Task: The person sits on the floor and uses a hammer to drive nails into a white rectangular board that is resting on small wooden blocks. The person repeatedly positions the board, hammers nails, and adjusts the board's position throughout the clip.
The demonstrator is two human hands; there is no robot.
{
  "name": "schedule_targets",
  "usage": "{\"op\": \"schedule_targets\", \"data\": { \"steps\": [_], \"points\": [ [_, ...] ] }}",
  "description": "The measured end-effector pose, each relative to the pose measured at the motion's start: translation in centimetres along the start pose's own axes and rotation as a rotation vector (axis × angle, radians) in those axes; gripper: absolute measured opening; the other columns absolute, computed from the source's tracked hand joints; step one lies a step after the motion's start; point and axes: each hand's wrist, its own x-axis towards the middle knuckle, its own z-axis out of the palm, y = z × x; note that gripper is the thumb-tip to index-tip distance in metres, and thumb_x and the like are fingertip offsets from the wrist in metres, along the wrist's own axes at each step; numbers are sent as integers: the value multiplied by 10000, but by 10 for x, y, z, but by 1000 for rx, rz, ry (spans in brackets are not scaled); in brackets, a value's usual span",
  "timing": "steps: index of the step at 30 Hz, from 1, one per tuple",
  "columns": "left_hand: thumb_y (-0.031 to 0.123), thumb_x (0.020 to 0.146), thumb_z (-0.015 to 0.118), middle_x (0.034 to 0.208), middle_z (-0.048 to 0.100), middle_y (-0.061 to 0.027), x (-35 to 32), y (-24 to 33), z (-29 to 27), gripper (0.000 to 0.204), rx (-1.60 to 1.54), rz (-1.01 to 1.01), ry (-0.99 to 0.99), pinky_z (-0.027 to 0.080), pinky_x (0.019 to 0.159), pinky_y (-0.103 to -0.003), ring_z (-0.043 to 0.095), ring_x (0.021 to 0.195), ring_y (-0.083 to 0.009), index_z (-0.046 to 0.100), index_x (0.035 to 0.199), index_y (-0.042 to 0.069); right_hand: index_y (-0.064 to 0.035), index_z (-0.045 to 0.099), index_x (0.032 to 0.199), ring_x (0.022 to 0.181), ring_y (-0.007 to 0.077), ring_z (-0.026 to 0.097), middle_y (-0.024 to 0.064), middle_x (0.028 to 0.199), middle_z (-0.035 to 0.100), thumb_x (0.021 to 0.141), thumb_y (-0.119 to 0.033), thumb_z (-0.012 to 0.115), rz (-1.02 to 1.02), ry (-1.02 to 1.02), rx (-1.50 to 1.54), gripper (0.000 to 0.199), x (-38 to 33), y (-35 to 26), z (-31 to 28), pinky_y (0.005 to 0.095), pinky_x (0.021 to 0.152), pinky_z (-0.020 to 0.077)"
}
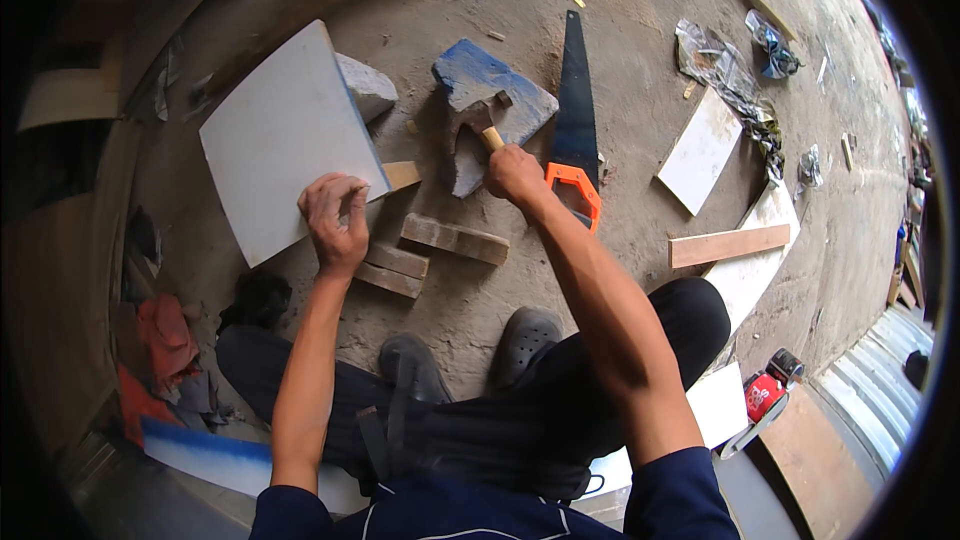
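My right hand [515, 173] is wrapped round the wooden handle of a hammer [487, 120]. The hammer's head hangs over a broken concrete block with blue paint [530, 105]. At the lower right edge of a white board [275, 130] with a blue rim is my left hand [337, 223], its fingers bent and pinched together; what they hold, if anything, I cannot make out. A wood strip [402, 175] sticks out from beneath the board near that hand. Another grey block [366, 87] shows partly behind the board.
Right of the concrete block lies a handsaw [574, 100] with an orange handle. Wooden blocks [455, 238] rest before my shoes [525, 338]. A white panel [702, 150], crumpled plastic [715, 58] and a wood slat [728, 246] are at the right. A red can [765, 395] stands lower right.
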Motion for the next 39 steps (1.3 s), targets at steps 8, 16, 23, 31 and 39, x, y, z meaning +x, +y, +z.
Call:
{"op": "schedule_targets", "data": {
  "steps": [8,16,23,31,39],
  "points": [
    [162,879,637,909,653,-13,3,-1,-1,54,28,25,77,346,918,-378,586,1001,-223,641,895,110,110,554,972,874,468,645,332,853,639,776,-266,578,32,356,101,424,-39,-10,-18,522,784,508],
    [177,867,634,900,633,-19,2,2,-6,64,-38,12,144,356,891,-389,583,976,-227,640,876,114,36,582,761,481,206,588,109,578,563,860,-422,647,77,186,535,473,-121,-66,-33,366,464,468],
    [178,845,647,900,626,-1,1,-1,-1,69,-47,41,177,349,872,-391,585,962,-208,640,891,127,-33,529,654,415,117,485,25,518,500,878,-323,650,-3,74,893,385,-174,-112,-18,294,411,394],
    [190,841,657,953,637,-15,-1,-9,4,121,-26,52,243,356,924,-402,595,1041,-205,624,926,110,-27,501,711,410,97,463,3,528,476,919,-253,602,-69,138,618,323,-170,-156,-25,285,395,385],
    [207,888,624,944,661,10,-2,-8,5,85,-27,42,236,353,922,-393,610,1016,-172,626,917,126,-34,506,730,412,94,460,-7,535,471,912,-251,608,-71,210,559,301,-165,-148,-15,284,398,383]
  ]
}}
